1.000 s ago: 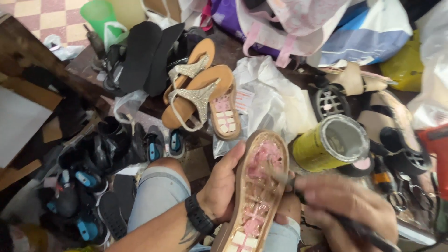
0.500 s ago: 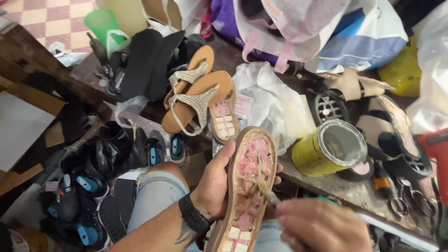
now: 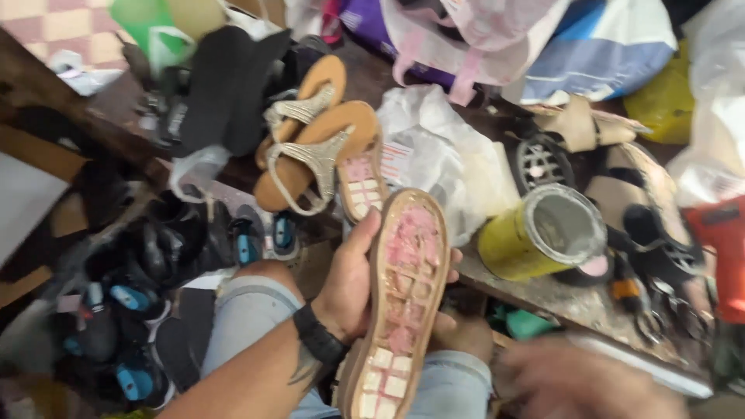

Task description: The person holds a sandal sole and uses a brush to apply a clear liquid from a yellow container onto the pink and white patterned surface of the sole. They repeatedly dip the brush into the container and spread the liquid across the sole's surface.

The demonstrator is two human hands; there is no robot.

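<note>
Item: tan sandal sole with pink-patched underside (image 3: 403,287), centre frame, clasped from behind by left hand (image 3: 349,287), fingers (image 3: 454,260) wrapped round its edge. Right hand (image 3: 582,384), lower right, blurred; grip cannot be told. Risk: open yellow tin (image 3: 543,233) near worktop (image 3: 559,299) edge, easily knocked.

Pink checkered floor (image 3: 46,19), cluttered wooden workbench (image 3: 559,299)
</note>
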